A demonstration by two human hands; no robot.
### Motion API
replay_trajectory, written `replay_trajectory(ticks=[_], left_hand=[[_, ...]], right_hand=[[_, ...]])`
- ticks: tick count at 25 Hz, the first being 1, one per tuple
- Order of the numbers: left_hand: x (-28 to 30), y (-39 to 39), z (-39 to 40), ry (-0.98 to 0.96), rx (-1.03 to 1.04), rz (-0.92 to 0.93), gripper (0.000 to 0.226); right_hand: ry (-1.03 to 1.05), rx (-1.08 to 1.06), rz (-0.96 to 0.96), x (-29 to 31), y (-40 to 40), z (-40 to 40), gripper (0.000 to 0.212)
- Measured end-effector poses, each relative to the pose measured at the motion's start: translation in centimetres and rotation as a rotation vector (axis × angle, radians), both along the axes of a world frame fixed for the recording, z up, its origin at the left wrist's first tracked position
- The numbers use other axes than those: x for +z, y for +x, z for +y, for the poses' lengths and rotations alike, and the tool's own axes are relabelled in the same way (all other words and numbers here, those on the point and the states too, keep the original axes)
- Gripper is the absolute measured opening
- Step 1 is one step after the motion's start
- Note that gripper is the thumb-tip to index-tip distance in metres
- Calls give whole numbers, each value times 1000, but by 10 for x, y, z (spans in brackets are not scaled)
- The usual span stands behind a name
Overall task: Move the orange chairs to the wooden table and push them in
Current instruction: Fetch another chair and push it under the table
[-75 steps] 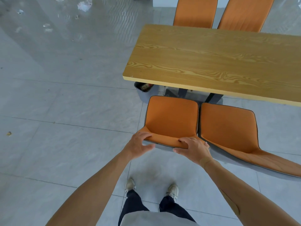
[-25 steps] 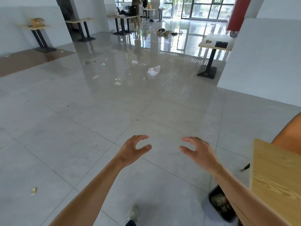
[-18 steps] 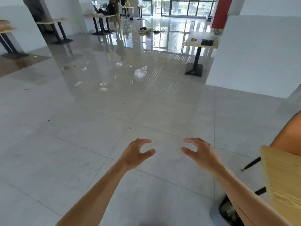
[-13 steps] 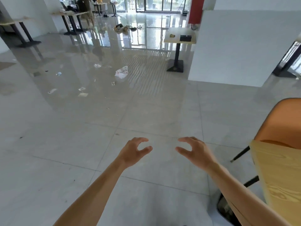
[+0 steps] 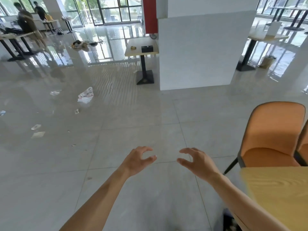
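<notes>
Tiled floor [image 5: 133, 130]: litter left | orange chair [image 5: 273, 135] at wooden table [image 5: 275, 189] | both hands curled, empty

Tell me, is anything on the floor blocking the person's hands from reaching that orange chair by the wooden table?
Nothing visible does. Bare floor lies between the right hand, the left hand and the orange chair, which stands at the wooden table.

Bright daylight from far windows [image 5: 113, 9]; strong glare and reflections on glossy floor [image 5: 103, 47]. Wide-angle bending at edges. Wooden table [image 5: 275, 189] corner motion-blurred; shadows faint.
</notes>
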State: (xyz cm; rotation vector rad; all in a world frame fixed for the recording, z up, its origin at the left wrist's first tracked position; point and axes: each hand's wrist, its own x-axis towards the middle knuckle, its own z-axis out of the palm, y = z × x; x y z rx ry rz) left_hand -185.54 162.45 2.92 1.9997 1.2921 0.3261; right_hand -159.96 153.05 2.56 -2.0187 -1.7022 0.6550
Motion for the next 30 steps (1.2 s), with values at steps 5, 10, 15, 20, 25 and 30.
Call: replay_trajectory(ticks=[5, 10, 15, 20, 25, 30], left_hand=[[-1, 74, 80, -52, -70, 5, 49], [-15, 140, 172, -54, -164, 4, 46], [-26, 207, 288, -67, -281, 3, 59], [-30, 273, 400, -79, -430, 61, 64], [-34, 351, 470, -71, -567, 108, 68], [-42, 451, 516, -86, -695, 121, 67]], right_hand=[[-37, -78, 26, 6, 66, 64, 46], [-55, -185, 26, -5, 122, 131, 46], [-73, -282, -62, -11, 174, 222, 50], [-142, -445, -108, -8, 220, 304, 50], [-151, -566, -63, -14, 265, 353, 51], [-157, -678, -38, -30, 338, 387, 50]])
